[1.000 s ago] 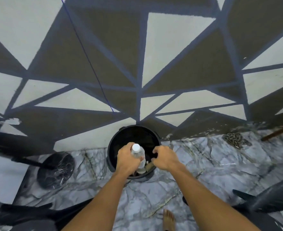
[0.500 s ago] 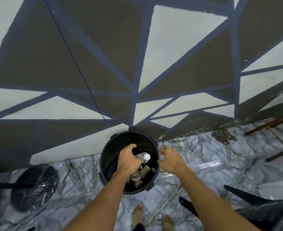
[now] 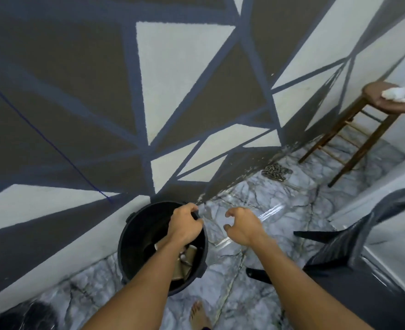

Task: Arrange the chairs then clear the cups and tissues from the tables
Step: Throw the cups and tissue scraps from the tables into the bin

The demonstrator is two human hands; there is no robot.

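Marble floor (image 3: 292,201), bin (image 3: 131,231): L hand (image 3: 184,226) curled at rim, grip unclear; R hand (image 3: 243,226) loose, empty, nearer tissue (image 3: 398,94) on stool (image 3: 375,92), far right

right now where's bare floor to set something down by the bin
Bare marble floor lies between the bin and the black chair, reaching back to the chain by the wall. Crowded: the bin holds cups, and a tissue sits on the stool.

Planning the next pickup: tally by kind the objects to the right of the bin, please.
Wooden stool: 1
White tissue wad on the stool: 1
Black chair: 1
Chain pile: 1
Total: 4
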